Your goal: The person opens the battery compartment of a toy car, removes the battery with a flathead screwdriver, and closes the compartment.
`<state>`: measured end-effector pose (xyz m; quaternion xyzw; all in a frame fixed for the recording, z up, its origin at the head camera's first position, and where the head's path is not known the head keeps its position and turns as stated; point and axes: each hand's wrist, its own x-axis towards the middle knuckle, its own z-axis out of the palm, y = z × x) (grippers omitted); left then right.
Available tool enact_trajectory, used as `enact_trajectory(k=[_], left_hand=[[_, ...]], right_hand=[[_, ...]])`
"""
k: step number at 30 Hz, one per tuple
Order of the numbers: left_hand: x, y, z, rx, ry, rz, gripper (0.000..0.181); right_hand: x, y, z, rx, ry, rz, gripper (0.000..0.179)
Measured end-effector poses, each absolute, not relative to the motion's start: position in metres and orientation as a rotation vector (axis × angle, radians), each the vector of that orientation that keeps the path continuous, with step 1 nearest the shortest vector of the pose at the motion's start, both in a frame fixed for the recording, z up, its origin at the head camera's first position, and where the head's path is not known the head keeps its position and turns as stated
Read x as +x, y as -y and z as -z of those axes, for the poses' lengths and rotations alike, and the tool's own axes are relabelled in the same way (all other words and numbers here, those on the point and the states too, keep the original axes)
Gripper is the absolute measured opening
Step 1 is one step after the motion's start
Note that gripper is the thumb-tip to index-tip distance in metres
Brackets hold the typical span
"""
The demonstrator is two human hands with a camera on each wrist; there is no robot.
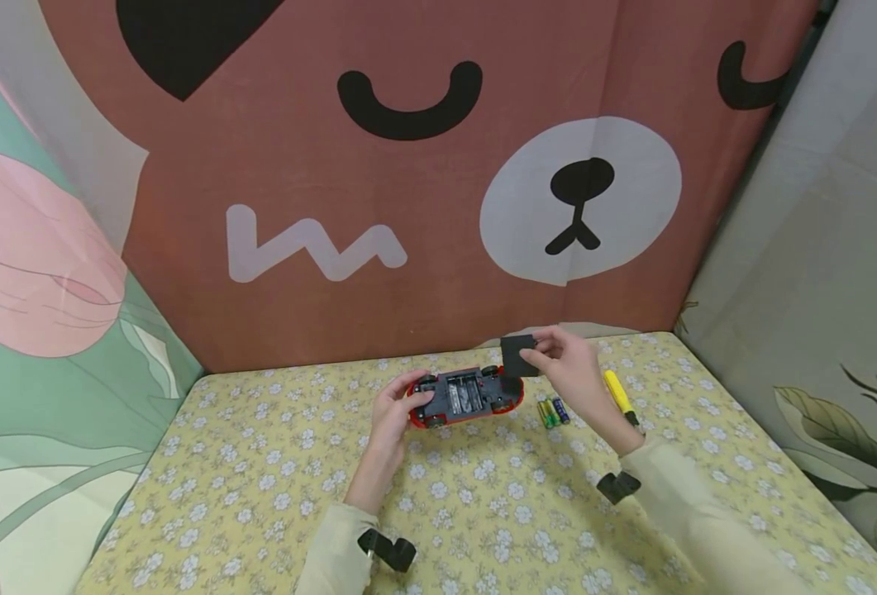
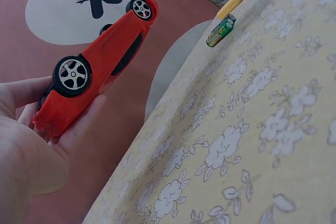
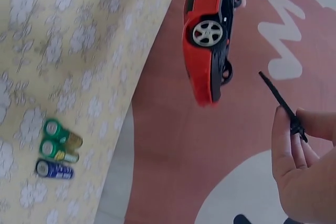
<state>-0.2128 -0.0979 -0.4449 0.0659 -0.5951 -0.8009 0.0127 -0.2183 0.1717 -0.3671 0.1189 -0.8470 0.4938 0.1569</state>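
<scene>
My left hand (image 1: 391,413) grips a red toy car (image 2: 100,59) by one end, thumb across its dark underside. In the head view the underside faces up and shows an open battery compartment (image 1: 464,394) with no batteries visible in it. Pinched between the thumb and fingers of my right hand (image 1: 574,372) is a thin black battery cover (image 1: 518,355), held above the car's far end. The right wrist view shows that cover edge-on, apart from the car. Three batteries (image 3: 56,148), two green and one dark blue, lie side by side on the cloth below my right hand.
A yellow-handled screwdriver (image 1: 620,393) lies on the table to the right of my right forearm. Yellow flowered cloth (image 1: 245,479) covers the tabletop. A hanging curtain with a bear face (image 1: 438,273) stands right behind the table's back edge.
</scene>
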Motion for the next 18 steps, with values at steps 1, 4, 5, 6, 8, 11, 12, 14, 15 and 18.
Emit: enact_trajectory(k=[1,4,5,6,8,11,12,14,15,18], left_hand=[[-0.213,0.098,0.445,0.207,1.854,2.495,0.043],[-0.213,0.099,0.446,0.205,1.848,2.499,0.041],[-0.213,0.099,0.446,0.205,1.845,2.501,0.04],[-0.213,0.099,0.446,0.205,1.842,2.503,0.04],[-0.213,0.099,0.446,0.203,1.839,2.508,0.039],[-0.212,0.098,0.446,0.201,1.841,2.506,0.04],[-0.212,0.098,0.445,0.198,1.844,2.504,0.04],[-0.212,0.098,0.444,0.193,1.852,2.497,0.041],[-0.211,0.097,0.444,0.192,1.859,2.491,0.041],[-0.211,0.097,0.442,0.181,1.874,2.479,0.042]], right_hand=[[-0.218,-0.169,0.367,0.345,2.418,-1.437,0.03],[-0.217,-0.161,0.368,0.356,2.402,-1.474,0.031],[-0.217,-0.159,0.369,0.359,2.4,-1.484,0.031],[-0.217,-0.156,0.369,0.364,2.399,-1.498,0.031],[-0.216,-0.151,0.371,0.379,2.404,-1.517,0.032],[-0.216,-0.144,0.372,0.403,2.424,-1.546,0.033],[-0.216,-0.141,0.373,0.412,2.429,-1.56,0.033],[-0.216,-0.136,0.374,0.427,2.446,-1.569,0.033],[-0.216,-0.133,0.375,0.432,2.457,-1.572,0.033],[-0.217,-0.126,0.377,0.449,2.489,-1.566,0.032]])
